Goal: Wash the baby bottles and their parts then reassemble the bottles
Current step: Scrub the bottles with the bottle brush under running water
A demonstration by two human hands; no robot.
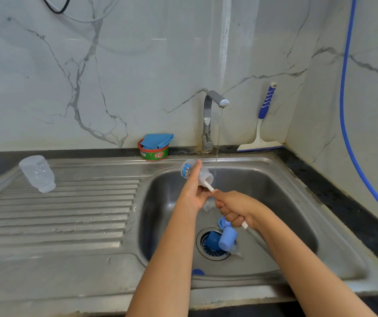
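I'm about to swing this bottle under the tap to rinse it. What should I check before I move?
1. Bottle secure: the left grip holds the bottle above the sink. Ok.
2. Brush controlled: the right grip holds the brush handle, which enters the bottle's mouth. Ok.
3. Water on: a thin stream falls from the tap. Ok.
4. Mouth under the stream: the water appears to fall just beside the mouth. Not ok.
5. Drain free: the blue cap lies on the drain. Not ok.
6. Bottle's inside scrubbed clean: cannot tell.
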